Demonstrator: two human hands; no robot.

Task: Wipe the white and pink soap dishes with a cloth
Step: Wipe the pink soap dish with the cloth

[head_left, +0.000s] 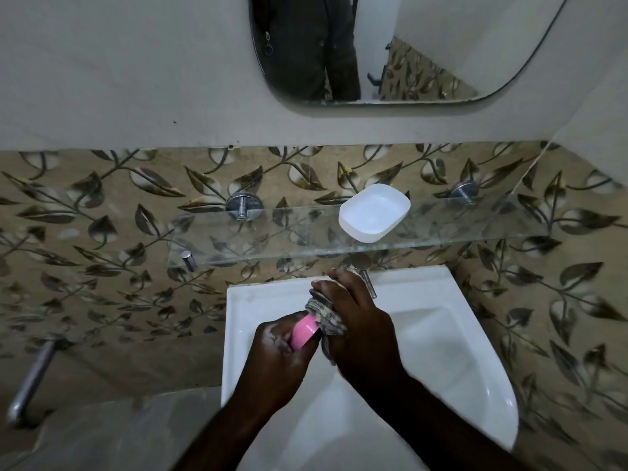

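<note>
Shows two forearms, the left forearm (238, 426) and the right forearm (452, 413), uncovered from the bottom edge up to the wrists. Carries a thin whitish, soapy film over the knuckles and back of the left hand (278, 348). Bears a little of the same film at the fingertips of the right hand (360, 328). Appears in the mirror (441, 35) as a dark garment (306, 56), perhaps a jacket on the torso, though too dim to be sure. Includes a small metal zip pull (268, 45) with a ring, near that garment's left edge.
</note>
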